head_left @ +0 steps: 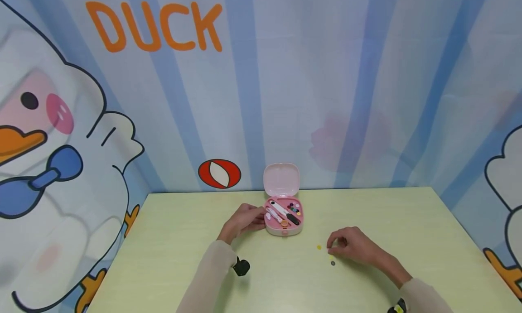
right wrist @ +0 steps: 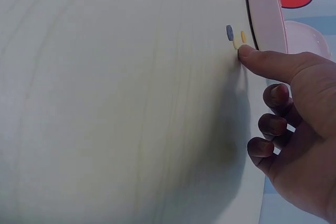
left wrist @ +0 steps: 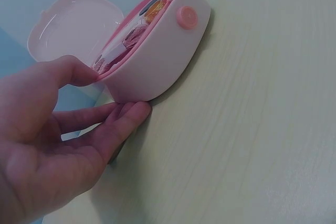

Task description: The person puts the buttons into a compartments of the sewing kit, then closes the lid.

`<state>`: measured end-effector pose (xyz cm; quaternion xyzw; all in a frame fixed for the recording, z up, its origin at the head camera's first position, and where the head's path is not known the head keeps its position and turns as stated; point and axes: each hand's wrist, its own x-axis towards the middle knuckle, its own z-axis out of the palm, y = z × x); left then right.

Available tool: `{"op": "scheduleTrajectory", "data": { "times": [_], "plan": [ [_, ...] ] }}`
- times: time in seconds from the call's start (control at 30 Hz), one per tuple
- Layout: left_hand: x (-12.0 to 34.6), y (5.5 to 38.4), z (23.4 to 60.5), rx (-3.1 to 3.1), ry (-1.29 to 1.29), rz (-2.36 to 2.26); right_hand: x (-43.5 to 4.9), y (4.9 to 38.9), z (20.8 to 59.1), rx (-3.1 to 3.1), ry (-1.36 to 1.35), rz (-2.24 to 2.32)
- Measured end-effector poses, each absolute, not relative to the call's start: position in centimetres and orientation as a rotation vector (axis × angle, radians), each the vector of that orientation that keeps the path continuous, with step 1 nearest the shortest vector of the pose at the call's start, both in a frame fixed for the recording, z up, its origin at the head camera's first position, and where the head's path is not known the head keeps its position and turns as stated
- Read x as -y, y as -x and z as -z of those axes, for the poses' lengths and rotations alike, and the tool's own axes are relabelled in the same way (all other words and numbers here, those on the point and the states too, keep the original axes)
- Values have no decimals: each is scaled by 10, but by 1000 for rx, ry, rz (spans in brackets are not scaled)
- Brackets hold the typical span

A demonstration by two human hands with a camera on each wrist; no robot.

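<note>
A small pink sewing kit box (head_left: 284, 231) stands on the table with its lid raised. Inside lie scissors with a black end (head_left: 292, 219), wound thread (left wrist: 134, 36) and several coloured buttons (head_left: 294, 208). My left hand (head_left: 246, 220) grips the box's left side, thumb on the rim and fingers low against the wall. To the right of the box, my right hand (head_left: 355, 245) is low over the table, its thumb and index tips close together beside loose buttons: yellow (head_left: 319, 247), pale yellow (head_left: 332, 257) and dark grey (head_left: 333, 263). I cannot tell whether a button is between those tips.
The pale wooden table (head_left: 195, 213) backs onto a blue striped curtain (head_left: 281, 77) with duck pictures and a red ball print (head_left: 219, 173). The box's open lid (head_left: 281, 179) stands close to the curtain. Dark wrist devices (head_left: 241, 267) sit on both sleeves.
</note>
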<state>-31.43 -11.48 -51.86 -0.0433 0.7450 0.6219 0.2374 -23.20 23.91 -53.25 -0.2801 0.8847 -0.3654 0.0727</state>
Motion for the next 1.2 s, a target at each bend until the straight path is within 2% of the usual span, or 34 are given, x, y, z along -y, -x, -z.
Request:
{"op": "scheduleTrajectory", "data": {
  "times": [0.67,1.2],
  "plan": [
    [115,315,518,-2047,129,-1697,-231,250,510,-2674,857,1030],
    [114,314,519,-2060,111,-1695,-202,280,498,-2689,871,1051]
  ]
}}
